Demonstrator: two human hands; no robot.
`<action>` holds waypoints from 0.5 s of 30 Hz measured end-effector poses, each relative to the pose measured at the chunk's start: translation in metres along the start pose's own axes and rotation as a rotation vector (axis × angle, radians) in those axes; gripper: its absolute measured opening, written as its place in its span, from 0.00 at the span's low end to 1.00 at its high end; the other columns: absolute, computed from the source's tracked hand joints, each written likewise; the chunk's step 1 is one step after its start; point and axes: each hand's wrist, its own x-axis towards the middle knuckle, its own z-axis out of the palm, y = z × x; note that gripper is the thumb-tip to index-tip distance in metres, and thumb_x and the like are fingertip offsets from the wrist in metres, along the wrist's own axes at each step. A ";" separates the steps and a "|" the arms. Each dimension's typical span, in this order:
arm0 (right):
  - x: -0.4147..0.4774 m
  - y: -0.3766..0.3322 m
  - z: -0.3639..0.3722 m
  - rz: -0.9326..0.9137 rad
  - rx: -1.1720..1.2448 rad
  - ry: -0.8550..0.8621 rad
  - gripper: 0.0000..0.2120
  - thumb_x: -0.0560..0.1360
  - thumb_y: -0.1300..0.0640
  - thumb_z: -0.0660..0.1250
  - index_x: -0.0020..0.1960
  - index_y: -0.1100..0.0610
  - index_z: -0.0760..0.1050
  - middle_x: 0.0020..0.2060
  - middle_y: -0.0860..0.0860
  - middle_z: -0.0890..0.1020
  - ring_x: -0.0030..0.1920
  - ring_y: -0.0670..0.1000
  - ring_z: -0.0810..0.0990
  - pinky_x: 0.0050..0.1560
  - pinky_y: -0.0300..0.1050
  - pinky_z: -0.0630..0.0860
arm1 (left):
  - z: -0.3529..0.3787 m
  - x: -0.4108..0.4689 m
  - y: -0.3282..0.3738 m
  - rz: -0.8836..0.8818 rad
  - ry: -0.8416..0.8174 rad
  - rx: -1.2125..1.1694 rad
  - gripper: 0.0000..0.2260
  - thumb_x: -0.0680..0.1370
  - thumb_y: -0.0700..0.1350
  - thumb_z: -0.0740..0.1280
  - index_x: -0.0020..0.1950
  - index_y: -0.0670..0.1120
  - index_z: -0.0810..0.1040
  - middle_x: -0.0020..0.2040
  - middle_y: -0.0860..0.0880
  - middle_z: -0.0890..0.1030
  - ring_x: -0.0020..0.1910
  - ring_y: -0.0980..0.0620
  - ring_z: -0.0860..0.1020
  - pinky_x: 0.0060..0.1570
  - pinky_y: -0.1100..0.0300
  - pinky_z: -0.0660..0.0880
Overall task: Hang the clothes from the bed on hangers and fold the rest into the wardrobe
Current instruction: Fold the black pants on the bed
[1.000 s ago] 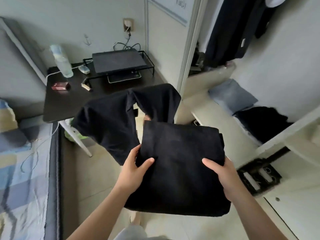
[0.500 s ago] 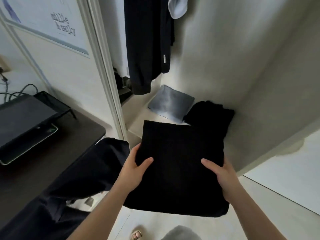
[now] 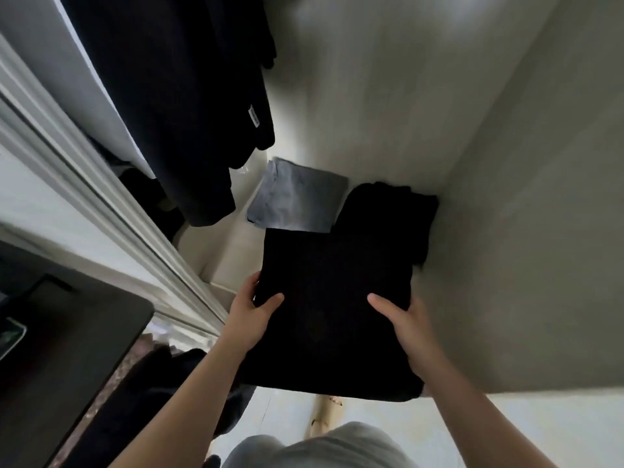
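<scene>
A folded black garment [image 3: 332, 298] is held flat in front of me, over the wardrobe shelf [image 3: 216, 244]. My left hand [image 3: 251, 312] grips its left edge, thumb on top. My right hand [image 3: 407, 325] grips its right edge the same way. Behind it on the shelf lie a folded grey garment [image 3: 297, 201] and a folded black pile [image 3: 391, 211]. A loose black part of the garment [image 3: 162, 393] hangs down at the lower left.
Dark clothes [image 3: 175, 106] hang at the upper left of the wardrobe. The white door frame [image 3: 111, 211] runs diagonally on the left. A dark desk [image 3: 67, 359] stands at the lower left. The wardrobe's side wall [image 3: 523, 231] is on the right.
The view has swung right from the desk toward the wardrobe. Both hands have carried the folded black garment forward until it is over the shelf, near the folded piles.
</scene>
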 end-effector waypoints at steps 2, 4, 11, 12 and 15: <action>0.019 0.003 0.002 0.012 0.010 0.009 0.25 0.66 0.44 0.79 0.58 0.29 0.74 0.55 0.36 0.83 0.52 0.41 0.84 0.45 0.37 0.81 | 0.006 0.019 0.006 -0.009 0.019 0.010 0.21 0.78 0.43 0.72 0.69 0.55 0.72 0.59 0.59 0.79 0.57 0.58 0.78 0.58 0.58 0.75; 0.037 0.005 0.003 0.016 0.005 0.020 0.22 0.67 0.45 0.78 0.54 0.26 0.75 0.53 0.35 0.83 0.51 0.39 0.84 0.40 0.30 0.79 | 0.013 0.036 0.011 -0.008 0.035 0.014 0.20 0.78 0.41 0.72 0.68 0.52 0.72 0.58 0.58 0.79 0.58 0.56 0.79 0.59 0.58 0.75; 0.079 0.016 0.010 0.000 0.032 0.205 0.24 0.67 0.45 0.77 0.61 0.35 0.76 0.54 0.39 0.85 0.51 0.42 0.85 0.43 0.30 0.78 | 0.036 0.091 0.031 0.012 0.000 0.083 0.20 0.77 0.37 0.72 0.67 0.49 0.72 0.57 0.53 0.80 0.57 0.55 0.79 0.61 0.59 0.73; 0.086 0.017 0.011 0.006 0.041 0.222 0.25 0.67 0.44 0.77 0.61 0.35 0.76 0.54 0.39 0.84 0.51 0.41 0.84 0.43 0.31 0.79 | 0.038 0.101 0.033 0.021 -0.013 0.104 0.21 0.77 0.37 0.72 0.68 0.49 0.72 0.58 0.53 0.80 0.57 0.56 0.79 0.61 0.60 0.73; 0.112 0.020 0.015 0.023 0.078 0.253 0.26 0.66 0.42 0.76 0.62 0.36 0.75 0.55 0.40 0.84 0.52 0.42 0.84 0.49 0.40 0.80 | 0.043 0.137 0.035 0.032 -0.065 0.165 0.22 0.77 0.40 0.72 0.70 0.49 0.72 0.60 0.53 0.80 0.58 0.56 0.78 0.59 0.62 0.72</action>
